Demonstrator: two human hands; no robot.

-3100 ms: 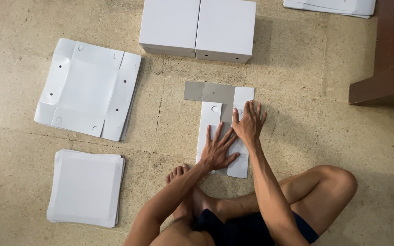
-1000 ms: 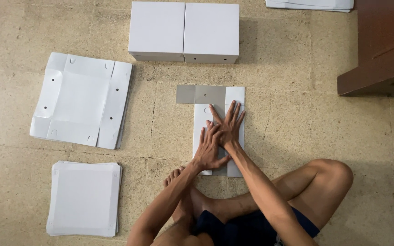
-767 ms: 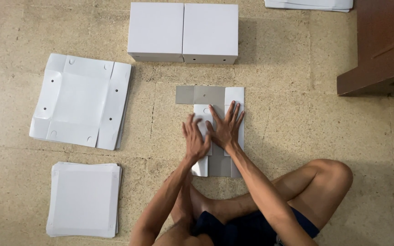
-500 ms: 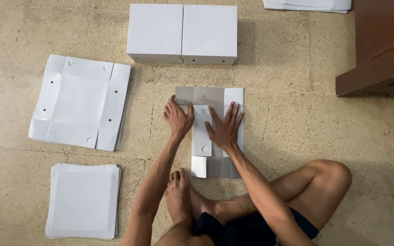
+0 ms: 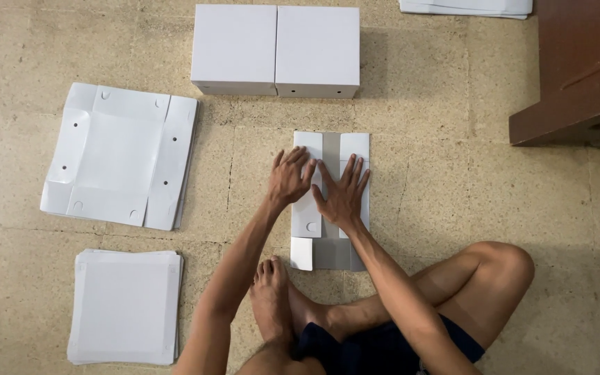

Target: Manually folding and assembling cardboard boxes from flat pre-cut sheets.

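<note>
A flat cardboard box blank [image 5: 330,246], white outside and grey inside, lies on the floor in front of me with both side flaps folded inward. My left hand [image 5: 289,177] presses flat on the left folded flap, fingers spread. My right hand [image 5: 342,194] presses flat on the right folded flap beside it, fingers spread as well. Neither hand grips anything. A grey strip shows between the two flaps.
Two assembled white boxes [image 5: 276,50] stand side by side farther ahead. An unfolded white blank [image 5: 121,155] lies at left, with a stack of flat white sheets [image 5: 125,306] below it. More sheets [image 5: 467,7] lie at top right beside dark wooden furniture [image 5: 578,69]. My crossed legs [image 5: 453,292] are below.
My left hand moved from beside the right hand to the left side and folded the left flap over. Both flaps now lie folded inward under my palms.
</note>
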